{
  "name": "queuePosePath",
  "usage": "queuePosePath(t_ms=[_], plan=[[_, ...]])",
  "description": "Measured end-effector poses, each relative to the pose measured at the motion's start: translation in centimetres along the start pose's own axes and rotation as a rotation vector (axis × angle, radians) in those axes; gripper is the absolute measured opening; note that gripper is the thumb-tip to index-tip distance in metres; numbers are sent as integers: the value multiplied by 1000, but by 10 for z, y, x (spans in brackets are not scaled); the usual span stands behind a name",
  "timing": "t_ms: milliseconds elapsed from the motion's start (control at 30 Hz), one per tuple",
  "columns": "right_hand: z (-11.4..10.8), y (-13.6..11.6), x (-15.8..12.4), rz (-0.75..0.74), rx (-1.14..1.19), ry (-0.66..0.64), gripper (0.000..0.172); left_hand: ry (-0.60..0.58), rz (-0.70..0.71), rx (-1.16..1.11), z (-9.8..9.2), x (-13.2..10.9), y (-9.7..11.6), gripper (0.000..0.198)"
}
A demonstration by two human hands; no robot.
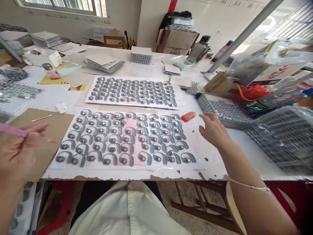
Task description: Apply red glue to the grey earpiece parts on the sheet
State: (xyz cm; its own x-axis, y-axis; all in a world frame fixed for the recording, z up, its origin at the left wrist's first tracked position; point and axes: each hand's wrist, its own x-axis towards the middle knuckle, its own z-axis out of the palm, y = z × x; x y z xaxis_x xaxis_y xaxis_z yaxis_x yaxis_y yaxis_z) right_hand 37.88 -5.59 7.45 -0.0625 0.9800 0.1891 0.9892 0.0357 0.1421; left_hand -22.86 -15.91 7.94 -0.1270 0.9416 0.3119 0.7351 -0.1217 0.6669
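At the left edge, my left hand (19, 153) is closed on a slim pink strip-like tool (12, 129) whose kind I cannot make out. A thin pale tip shows past the fingers, over the brown cardboard (62, 119). My right hand (214, 130) hovers with fingers apart and nothing in them, just right of a small orange-red block (188, 116). Before me lies a white sheet (156, 167) with rows of grey ear-hook-shaped parts (124, 160), each with a shiny round piece. Part of this sheet looks pink. Behind it lies a second sheet (129, 105) of similar parts.
A cotton swab (41, 118) and a crumpled white tissue (61, 107) lie at left. Grey trays (225, 111) and a grey basket-like stack (281, 137) crowd the right. Stacked trays (141, 55), a bottle (51, 71) and a carton (179, 40) stand farther back.
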Motion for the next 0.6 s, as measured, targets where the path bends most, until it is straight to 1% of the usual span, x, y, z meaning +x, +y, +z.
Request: queuePosePath(t_ms=[33,67,133,167,200,233,267,333,367,433,500,533,600], plan=[[7,5,13,-25,-2,-33,58,148,-47,-1,9,0,19,44],[13,9,25,-54,-2,-62,60,222,-72,-54,19,-1,38,38],[26,14,43,-108,-1,-103,62,224,-105,-274,38,1,72,25],[32,17,50,-131,-3,-125,62,206,-143,-355,46,3,84,21],[37,18,56,-145,-3,-142,62,152,-165,-405,53,7,92,19],[42,19,61,-154,3,-152,62,101,-167,-410,60,12,98,20],[47,20,65,-155,12,-157,62,60,-165,-360,67,19,102,20],[55,22,70,-138,33,-156,64,-39,-134,-155,83,35,105,19],[59,24,72,-116,41,-151,66,-101,-104,-52,94,43,106,23],[70,32,74,-64,56,-155,69,-313,-17,88,120,61,110,25],[84,45,75,-18,76,-147,71,-457,40,305,149,74,115,26],[92,52,75,-8,86,-134,70,-486,82,397,162,78,119,27],[109,66,74,13,87,-72,63,-493,143,533,184,82,125,28]])
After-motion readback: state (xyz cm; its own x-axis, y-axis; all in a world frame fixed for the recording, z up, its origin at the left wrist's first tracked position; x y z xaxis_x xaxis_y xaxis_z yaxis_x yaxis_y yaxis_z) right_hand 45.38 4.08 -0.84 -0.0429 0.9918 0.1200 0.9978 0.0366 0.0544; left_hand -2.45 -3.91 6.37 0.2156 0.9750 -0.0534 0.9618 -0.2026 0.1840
